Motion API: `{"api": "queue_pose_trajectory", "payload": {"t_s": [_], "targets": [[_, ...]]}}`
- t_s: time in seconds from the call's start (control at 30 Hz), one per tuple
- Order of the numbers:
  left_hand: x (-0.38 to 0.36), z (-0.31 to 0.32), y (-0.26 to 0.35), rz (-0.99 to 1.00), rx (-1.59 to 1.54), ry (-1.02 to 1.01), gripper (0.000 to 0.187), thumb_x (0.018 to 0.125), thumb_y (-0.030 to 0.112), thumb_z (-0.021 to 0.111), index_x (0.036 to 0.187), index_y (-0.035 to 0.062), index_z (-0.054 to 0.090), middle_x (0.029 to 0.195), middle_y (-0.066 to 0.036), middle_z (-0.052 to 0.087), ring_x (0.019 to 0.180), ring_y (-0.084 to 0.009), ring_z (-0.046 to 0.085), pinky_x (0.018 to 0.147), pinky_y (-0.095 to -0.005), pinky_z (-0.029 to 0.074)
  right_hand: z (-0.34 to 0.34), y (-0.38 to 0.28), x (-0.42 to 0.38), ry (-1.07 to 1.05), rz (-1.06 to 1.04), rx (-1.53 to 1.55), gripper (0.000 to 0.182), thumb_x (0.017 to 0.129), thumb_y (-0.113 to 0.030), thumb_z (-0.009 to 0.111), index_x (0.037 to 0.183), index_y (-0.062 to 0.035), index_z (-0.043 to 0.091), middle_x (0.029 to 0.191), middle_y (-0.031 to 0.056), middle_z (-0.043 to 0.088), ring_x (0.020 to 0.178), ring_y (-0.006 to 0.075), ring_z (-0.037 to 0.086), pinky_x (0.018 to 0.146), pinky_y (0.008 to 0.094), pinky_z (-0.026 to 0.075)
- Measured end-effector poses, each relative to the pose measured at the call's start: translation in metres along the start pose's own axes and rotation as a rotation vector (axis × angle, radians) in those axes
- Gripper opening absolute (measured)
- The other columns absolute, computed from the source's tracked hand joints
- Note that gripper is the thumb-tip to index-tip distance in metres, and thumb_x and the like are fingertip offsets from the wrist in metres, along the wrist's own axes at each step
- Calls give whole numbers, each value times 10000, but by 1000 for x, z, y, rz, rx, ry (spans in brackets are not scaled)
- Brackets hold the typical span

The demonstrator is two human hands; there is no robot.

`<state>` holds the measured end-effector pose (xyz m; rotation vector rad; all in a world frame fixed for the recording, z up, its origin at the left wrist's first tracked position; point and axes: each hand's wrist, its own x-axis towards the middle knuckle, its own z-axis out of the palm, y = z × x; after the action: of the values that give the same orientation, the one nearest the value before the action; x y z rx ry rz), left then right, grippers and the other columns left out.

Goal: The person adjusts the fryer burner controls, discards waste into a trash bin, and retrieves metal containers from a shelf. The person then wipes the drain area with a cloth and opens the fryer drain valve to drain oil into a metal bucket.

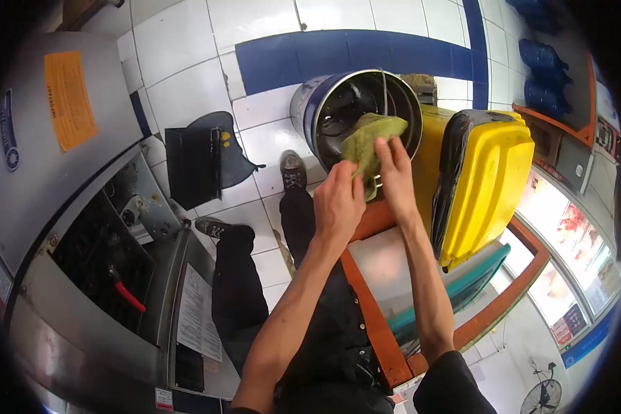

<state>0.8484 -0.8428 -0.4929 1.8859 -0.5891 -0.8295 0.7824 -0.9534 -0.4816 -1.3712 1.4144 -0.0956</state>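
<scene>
- Left hand [339, 200]: fingers bunched, pinching near edge of the green cloth [366, 148].
- Right hand [395, 172]: thumb and fingers closed on the same cloth, right side; exact fingertip contact partly hidden.
- Cloth: crumpled, held up over the near part of the metal bucket [315, 124] mouth, lower end hanging by the rim. Whether it touches the rim, can't tell.
- Step in hand, my read: two-handed handling of the cloth at the bucket; wringing or just spreading, unclear.
- Next move calls for, my read: both grips kept, knuckles clear of rim and wire handle [384, 93], any drips kept inside the mouth.
- Edges: round bucket rim right by the hands; yellow lid [493, 186] and black bag edge [448, 179] close on the right; orange frame [376, 293] under the forearms.
- Room: bucket mouth opens away from the hands, looks dark inside. Tiled floor [269, 141] to the left gives elbow space, up to the black dustpan [193, 165]. Right side tight, likely snag at the lid.
- Feet: shoe [293, 170] near the bucket, possible bump.
</scene>
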Motion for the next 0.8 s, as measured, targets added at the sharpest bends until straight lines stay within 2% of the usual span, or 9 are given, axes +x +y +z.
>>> {"api": "queue_pose_trajectory", "payload": {"t_s": [0.2,0.3,0.43,0.5,0.6,0.63,0.7,0.73,0.8], "targets": [[-7,-32,3,-9,49,94,142,854,20,597,962,-3,507,834,-200,611,732,-413,631,609,-459,499,38,-16,-7,179,-195,-253,246,956,-177,587,821,25,625,676,81,620,631,85,534,609,286,441],[-30,-46,8,-42,20,120,142,869,26,580,973,1,488,801,-209,604,698,-421,625,570,-457,481,48,-11,-13,141,-158,-110,239,953,-176,585,829,25,619,674,68,605,626,83,513,596,285,426],[-99,-77,24,-328,-103,193,112,970,97,519,951,-8,486,759,-119,589,692,-154,609,586,-326,460,65,-26,-56,116,-79,-37,321,984,-240,541,801,15,608,669,32,584,626,83,487,595,274,416],[-134,-96,29,-408,-185,303,111,984,87,488,977,-24,496,760,-90,582,693,-118,581,591,-280,457,81,-30,-83,62,-25,-1,352,996,-276,522,807,8,610,673,22,577,628,81,479,592,276,414],[-174,-143,39,-751,-180,155,143,963,50,498,1065,-48,520,923,-142,589,838,-197,608,740,-309,482,103,-19,-126,-192,97,-27,349,1006,-306,508,914,4,638,783,21,622,712,90,534,662,266,442],[-182,-150,30,-758,-157,185,143,963,50,498,1065,-48,520,923,-142,589,838,-197,608,740,-309,482,113,-13,-139,-346,120,-76,359,1018,-319,490,994,2,649,872,17,639,777,92,553,712,254,451],[-204,-155,-4,-412,97,256,233,937,51,522,1149,-43,537,1147,-192,541,1074,-291,560,909,-368,435,132,20,-166,-523,264,-21,384,1015,-349,489,1099,-1,626,956,21,640,834,99,559,748,260,459],[-209,-160,-16,-458,37,232,286,925,89,533,1183,-34,543,1287,-202,464,1220,-341,458,992,-413,370,145,40,-179,-670,412,14,438,1012,-379,488,1205,-4,603,1040,26,641,890,106,565,783,267,467],[-226,-161,-57,-605,53,272,295,979,190,489,1157,-39,546,1146,-198,571,1107,-328,554,931,-382,414,158,64,-195,-794,502,-17,489,1002,-414,493,1276,-15,561,1059,16,635,927,73,572,758,239,473]]}}
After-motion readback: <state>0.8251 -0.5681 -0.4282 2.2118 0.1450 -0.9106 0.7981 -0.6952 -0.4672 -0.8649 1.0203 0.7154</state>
